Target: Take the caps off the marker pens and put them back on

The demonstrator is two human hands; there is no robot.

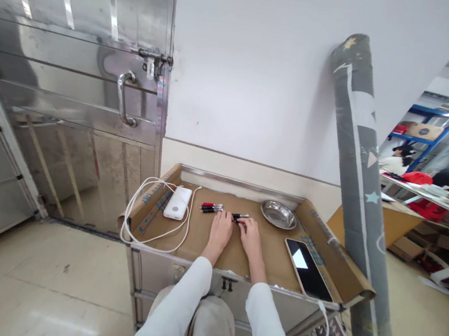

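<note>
On the brown cardboard-covered tabletop, my left hand (221,230) and my right hand (250,237) are close together, fingers bent and tips lowered. Between their fingertips lies a slim black pen (240,216). Its left end meets my left fingers, and my right fingertips press near its lower side. The fingers partly cover it. Just left of my left hand, several pens lie side by side, a red one (208,204) behind black ones (207,209).
A white power bank (177,202) with a looped white cable (126,220) lies left. A round metal dish (279,215) stands back right, with a phone (308,269) in front. A tall grey patterned roll (363,156) leans at the right. People sit at a far bench (437,196).
</note>
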